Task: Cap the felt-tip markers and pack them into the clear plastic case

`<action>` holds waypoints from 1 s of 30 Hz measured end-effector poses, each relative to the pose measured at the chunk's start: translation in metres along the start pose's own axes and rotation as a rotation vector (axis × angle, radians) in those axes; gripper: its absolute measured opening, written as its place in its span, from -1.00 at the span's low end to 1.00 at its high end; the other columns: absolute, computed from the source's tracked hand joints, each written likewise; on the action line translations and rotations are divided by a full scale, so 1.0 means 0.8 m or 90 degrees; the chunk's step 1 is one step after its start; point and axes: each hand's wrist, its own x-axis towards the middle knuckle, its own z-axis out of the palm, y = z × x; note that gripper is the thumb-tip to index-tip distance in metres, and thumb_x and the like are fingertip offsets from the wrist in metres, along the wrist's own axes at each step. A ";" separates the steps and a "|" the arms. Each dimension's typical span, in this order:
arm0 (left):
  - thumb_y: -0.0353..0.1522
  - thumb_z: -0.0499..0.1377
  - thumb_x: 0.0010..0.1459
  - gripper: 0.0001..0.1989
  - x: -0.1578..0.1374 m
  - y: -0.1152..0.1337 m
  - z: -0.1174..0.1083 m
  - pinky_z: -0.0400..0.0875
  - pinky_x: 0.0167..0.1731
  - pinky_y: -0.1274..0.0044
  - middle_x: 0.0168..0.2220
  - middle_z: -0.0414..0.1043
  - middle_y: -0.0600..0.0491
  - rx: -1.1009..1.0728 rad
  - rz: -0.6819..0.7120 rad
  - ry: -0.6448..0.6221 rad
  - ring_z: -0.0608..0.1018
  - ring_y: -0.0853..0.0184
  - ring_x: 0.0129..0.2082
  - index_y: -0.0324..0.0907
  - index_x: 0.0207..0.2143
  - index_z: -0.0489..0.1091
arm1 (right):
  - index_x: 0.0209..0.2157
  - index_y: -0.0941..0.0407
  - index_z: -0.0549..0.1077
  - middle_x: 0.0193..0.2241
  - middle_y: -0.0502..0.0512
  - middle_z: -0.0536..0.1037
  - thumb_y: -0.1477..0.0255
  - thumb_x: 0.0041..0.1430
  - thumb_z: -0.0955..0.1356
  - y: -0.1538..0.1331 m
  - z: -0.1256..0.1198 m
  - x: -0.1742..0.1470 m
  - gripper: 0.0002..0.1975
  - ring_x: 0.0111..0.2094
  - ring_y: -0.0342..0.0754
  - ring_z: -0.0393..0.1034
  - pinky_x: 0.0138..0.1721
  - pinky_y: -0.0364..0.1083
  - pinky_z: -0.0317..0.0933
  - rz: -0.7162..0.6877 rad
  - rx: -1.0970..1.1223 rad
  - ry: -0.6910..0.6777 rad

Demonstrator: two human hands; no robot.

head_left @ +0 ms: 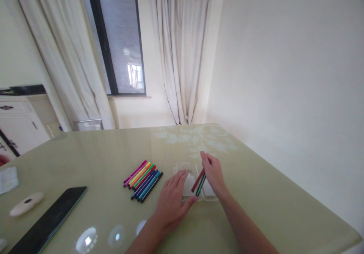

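My right hand is closed round the upper ends of two felt-tip pens, one dark red and one dark green. Both tilt over an opened clear plastic pen case with a white lining. Its left part is gripped by my left hand, fingers stretched across it and thumb at the near edge, close to the pens' lower ends. To the left, several capped felt-tip pens lie side by side in pink, yellow, orange, green, red and blues. My hands partly hide the case.
A black tablet-like slab and a white oval object lie on the left of the glossy green table. A pale packet is at the left edge. A wall borders the right side; curtains hang behind.
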 end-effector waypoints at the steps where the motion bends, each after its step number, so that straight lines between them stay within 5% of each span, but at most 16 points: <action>1: -0.01 0.03 0.37 -0.33 0.001 0.001 -0.001 0.26 0.27 0.18 0.31 0.30 -0.20 0.009 -0.008 0.016 0.37 0.06 0.29 -0.22 0.35 0.14 | -0.60 0.06 0.18 -0.64 -0.11 0.19 -0.05 0.30 0.24 -0.003 0.017 -0.011 -0.44 -0.54 -0.13 0.11 -0.49 -0.14 0.02 0.000 0.018 -0.052; 5: -0.32 -0.04 0.45 -0.58 0.008 0.005 -0.009 0.47 0.04 0.35 0.15 0.47 -0.17 0.069 -0.092 -0.004 0.56 0.16 0.08 -0.21 0.29 0.20 | -0.48 0.06 0.30 -0.56 -0.06 0.41 -0.05 0.29 0.25 -0.005 0.055 -0.038 -0.51 -0.53 -0.09 0.32 -0.50 -0.15 0.16 0.075 0.123 -0.274; 8: -0.49 -0.07 0.41 -0.60 0.009 0.000 -0.022 0.52 -0.13 0.45 0.06 0.51 -0.15 0.177 -0.167 -0.052 0.62 0.20 -0.04 -0.22 0.24 0.25 | -0.37 0.06 0.36 -0.42 0.03 0.53 0.06 0.36 0.20 0.006 0.047 -0.031 -0.60 -0.44 -0.05 0.43 -0.39 -0.10 0.25 0.081 0.038 -0.257; 12: -0.56 -0.07 0.37 -0.66 0.005 -0.012 -0.034 0.53 -0.26 0.49 -0.11 0.52 -0.11 0.319 -0.271 -0.061 0.62 0.21 -0.13 -0.24 0.02 0.43 | -0.22 0.08 0.46 -0.19 0.16 0.57 0.35 0.23 0.35 0.029 0.023 -0.014 -0.87 -0.10 0.08 0.44 -0.03 -0.02 0.23 -0.040 -0.288 -0.204; 16: -0.59 -0.03 0.33 -0.66 0.001 -0.021 -0.033 0.51 -0.40 0.56 0.00 0.46 -0.15 0.359 -0.315 -0.065 0.58 0.20 -0.06 -0.23 -0.01 0.46 | -0.09 0.09 0.47 -0.07 0.20 0.55 0.45 0.19 0.36 0.049 0.014 -0.006 -0.77 0.00 0.09 0.40 0.04 -0.04 0.18 -0.046 -0.416 -0.256; 22: -0.42 0.09 0.36 -0.74 0.001 -0.022 -0.032 0.48 -0.06 0.34 0.04 0.47 -0.18 0.375 -0.280 0.002 0.52 0.10 0.03 -0.23 0.01 0.50 | -0.04 0.12 0.47 -0.05 0.18 0.57 0.60 0.17 0.28 0.063 0.001 0.005 -0.67 0.02 0.06 0.39 0.05 -0.07 0.14 -0.038 -0.468 -0.264; 30: 0.01 0.10 0.28 -0.28 0.000 -0.049 -0.009 -0.08 0.32 -0.03 0.33 0.23 -0.34 0.412 -0.321 0.081 0.19 -0.18 0.35 -0.31 0.28 0.31 | -0.03 0.11 0.47 -0.03 0.16 0.58 0.61 0.22 0.24 0.063 -0.007 0.012 -0.67 0.01 0.06 0.40 -0.02 -0.08 0.14 -0.003 -0.520 -0.212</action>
